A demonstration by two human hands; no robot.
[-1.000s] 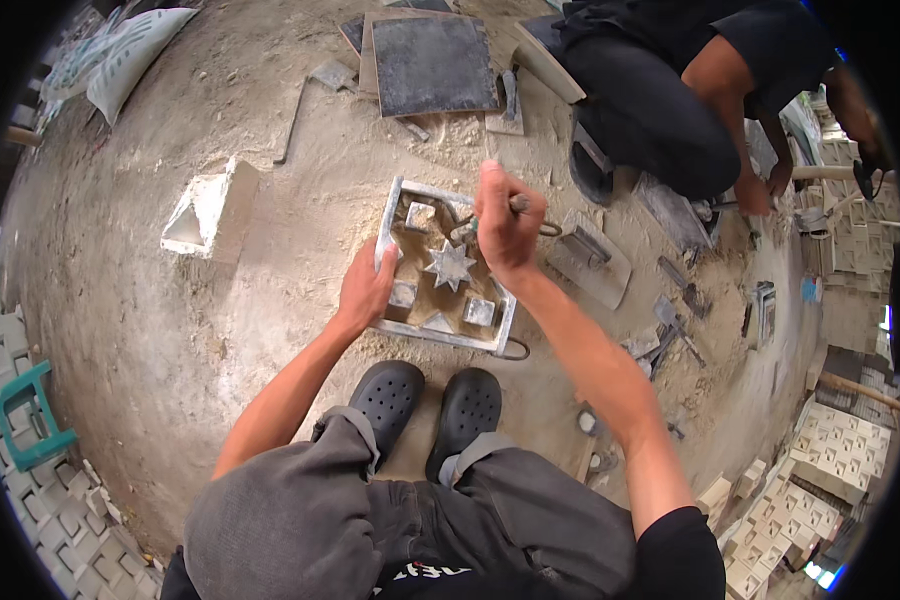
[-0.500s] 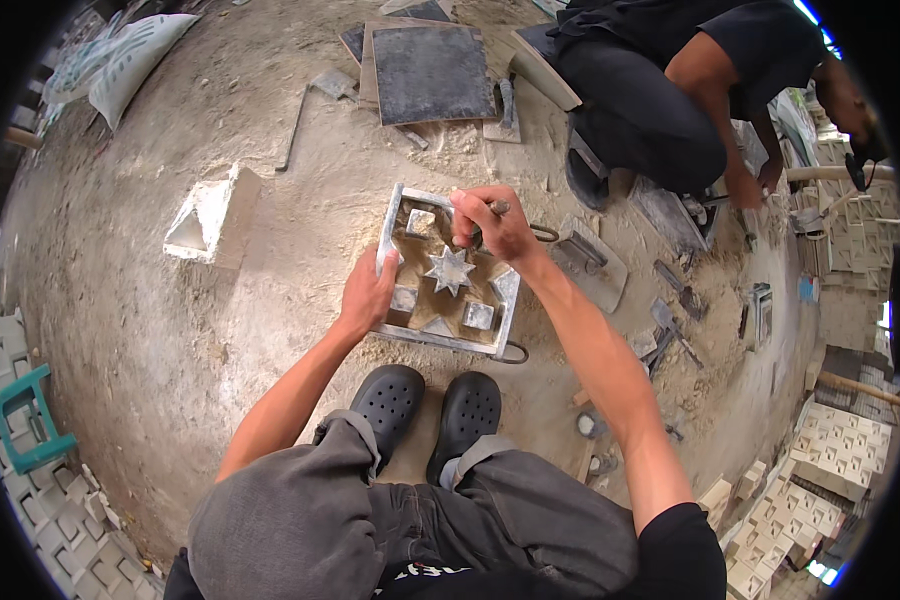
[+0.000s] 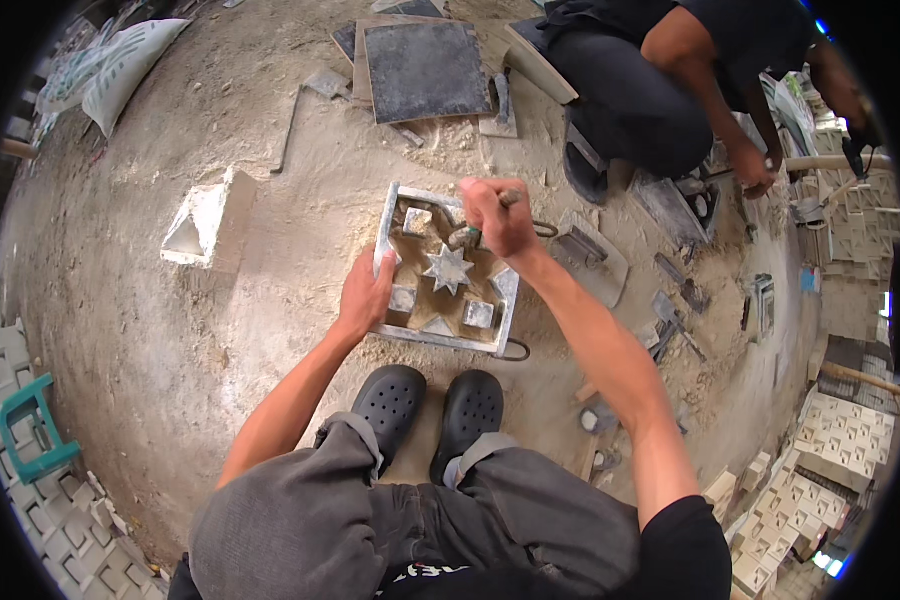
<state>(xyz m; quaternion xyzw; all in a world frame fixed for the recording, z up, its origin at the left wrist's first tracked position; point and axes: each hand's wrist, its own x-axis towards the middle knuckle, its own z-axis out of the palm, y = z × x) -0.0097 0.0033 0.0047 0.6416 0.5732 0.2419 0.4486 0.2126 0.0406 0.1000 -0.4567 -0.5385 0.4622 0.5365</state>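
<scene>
A square grey metal mould (image 3: 440, 344) lies on the dusty ground before my feet, slightly turned. Inside it a raised eight-pointed star (image 3: 448, 270) stands in the middle, with small square blocks near the corners. My left hand (image 3: 366, 292) grips the mould's left wall, thumb over the rim. Above the far right part of the mould, my right hand (image 3: 500, 217) is closed round a brush (image 3: 462, 238). Its pale head points down and left, close to the recess beyond the star. The fingers partly hide the handle.
A co-worker (image 3: 630, 100) crouches at the far right beside another mould (image 3: 670, 212). Dark boards (image 3: 428, 72) lie beyond my mould, and a white hollow block (image 3: 208, 222) sits left. A trowel-like plate (image 3: 592, 262) and hand tools are right; a green stool (image 3: 32, 428) stands far left.
My right hand has tilted and shifted slightly, so the brush's head now shows beneath it. My left hand stays on the mould's wall. The co-worker's hands have moved a little.
</scene>
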